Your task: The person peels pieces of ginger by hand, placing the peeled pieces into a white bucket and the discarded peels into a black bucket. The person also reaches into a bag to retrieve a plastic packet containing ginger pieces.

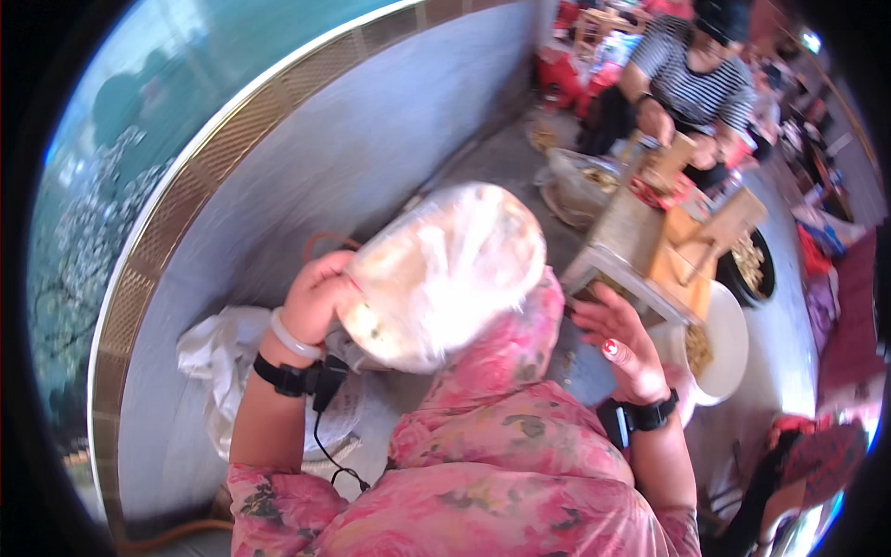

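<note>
My left hand (pixel 317 303) grips the left edge of a large, shiny, clear plastic bag (pixel 445 271) with pale, whitish contents that I cannot make out. The bag is raised in front of my pink floral clothing (pixel 515 473). To the right of it, my right hand (pixel 619 338) is held with its fingers apart and nothing in it. Just beyond that hand stands a low wooden bench (pixel 619 230) bearing wooden boards (pixel 731 219). I wear a black strap on each wrist and a pale bangle on the left one.
A white bucket (pixel 731 348) with pale pieces stands right of my right hand, a black tub (pixel 766 278) of similar pieces behind it. A co-worker (pixel 703 83) in a striped shirt sits beyond the bench. A white sack (pixel 223 369) lies by the wall (pixel 278 209) at left.
</note>
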Available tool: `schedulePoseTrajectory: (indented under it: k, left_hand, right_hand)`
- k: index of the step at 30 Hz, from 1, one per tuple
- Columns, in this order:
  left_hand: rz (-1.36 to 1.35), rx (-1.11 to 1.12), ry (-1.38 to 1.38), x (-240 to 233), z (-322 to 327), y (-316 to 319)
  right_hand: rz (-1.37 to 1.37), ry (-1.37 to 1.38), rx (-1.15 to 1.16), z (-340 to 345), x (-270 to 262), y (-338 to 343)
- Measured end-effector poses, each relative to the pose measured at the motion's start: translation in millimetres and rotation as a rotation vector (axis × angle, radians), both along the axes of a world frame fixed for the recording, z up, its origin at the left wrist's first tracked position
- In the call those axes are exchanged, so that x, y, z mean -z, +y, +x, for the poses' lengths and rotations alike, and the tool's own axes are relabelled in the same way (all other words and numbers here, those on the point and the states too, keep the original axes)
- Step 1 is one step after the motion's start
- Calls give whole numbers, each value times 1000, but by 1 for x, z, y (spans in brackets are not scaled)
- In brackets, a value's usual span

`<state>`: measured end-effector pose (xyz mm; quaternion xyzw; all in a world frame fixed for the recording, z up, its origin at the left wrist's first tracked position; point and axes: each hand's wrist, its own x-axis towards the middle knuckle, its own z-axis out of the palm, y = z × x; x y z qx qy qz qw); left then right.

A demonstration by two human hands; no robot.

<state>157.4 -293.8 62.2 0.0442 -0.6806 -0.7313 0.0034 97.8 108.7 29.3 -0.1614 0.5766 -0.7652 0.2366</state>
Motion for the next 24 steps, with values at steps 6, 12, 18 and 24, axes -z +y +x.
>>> schedulePoseTrajectory:
  k: [6, 12, 18, 24]
  left_hand:
    - [-157, 514, 139, 11, -62, 127]
    - [-758, 274, 1068, -8, -82, 248]
    - [-877, 409, 1078, 11, -73, 303]
    - [-268, 693, 502, 37, -80, 291]
  right_hand:
    - [-45, -27, 320, 29, -29, 22]
    - [-294, -113, 846, 46, -4, 70]
    - [-296, -118, 808, 66, 1, 82]
    - [-256, -246, 751, 67, 31, 85]
